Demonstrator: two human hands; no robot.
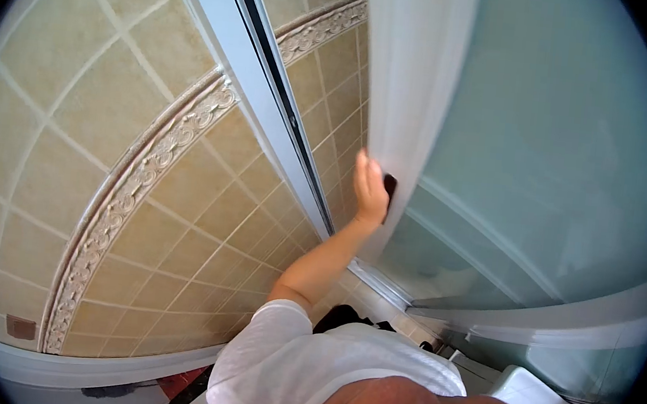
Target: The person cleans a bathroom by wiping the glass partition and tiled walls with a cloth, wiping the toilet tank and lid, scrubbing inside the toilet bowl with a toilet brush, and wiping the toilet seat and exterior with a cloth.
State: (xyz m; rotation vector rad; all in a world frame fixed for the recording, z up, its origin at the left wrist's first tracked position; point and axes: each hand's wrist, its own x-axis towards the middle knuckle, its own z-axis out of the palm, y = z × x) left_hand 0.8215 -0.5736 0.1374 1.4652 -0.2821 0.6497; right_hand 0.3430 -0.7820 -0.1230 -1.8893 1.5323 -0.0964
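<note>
A sliding door of frosted glass (530,159) stands at the right, with a wide white frame (411,62) along its left edge. My left hand (371,192) is at this frame, its fingers held together around the frame's edge. Right beside the palm is a dark handle (390,185), partly hidden by the hand. My left arm reaches up from a white short sleeve. My right hand does not show.
A tiled wall (204,229) with a carved border (143,169) fills the left. A white metal jamb (250,78) with a dark groove runs down to a floor track (382,284). At the lower right is a white fixture (527,393).
</note>
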